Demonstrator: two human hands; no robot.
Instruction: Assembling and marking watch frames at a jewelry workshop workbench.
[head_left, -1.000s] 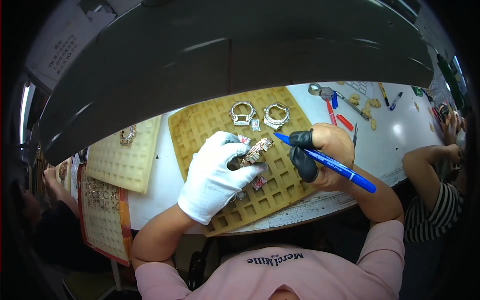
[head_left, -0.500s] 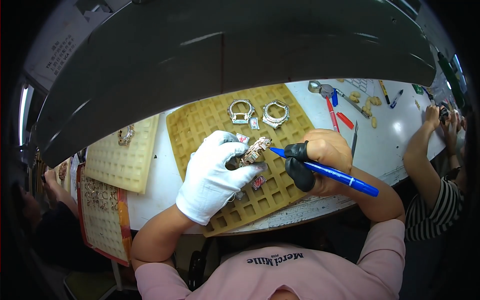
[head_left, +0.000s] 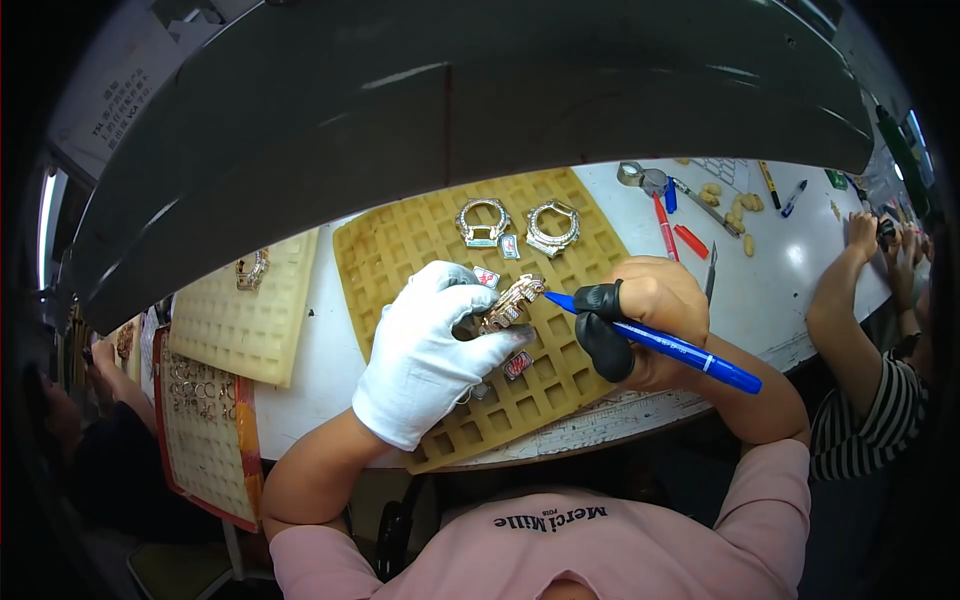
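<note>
A white desk [head_left: 775, 235] is carrying a tan gridded tray [head_left: 375, 245] mid-frame; the gloved left hand [head_left: 425, 350] and right hand [head_left: 662, 298] are hovering above — right fingers pinching a blue pen [head_left: 685, 351], left fingers holding a gold-toned metal piece [head_left: 513, 303] at frame centre.

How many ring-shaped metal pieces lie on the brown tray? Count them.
2: one piece near the far edge of the tray, the second piece just right of it. The gloved left hand may hide others.

Glare spots the brightly lit white tabletop [head_left: 780, 262], while the bowed fisheye edges darken to black.
</note>
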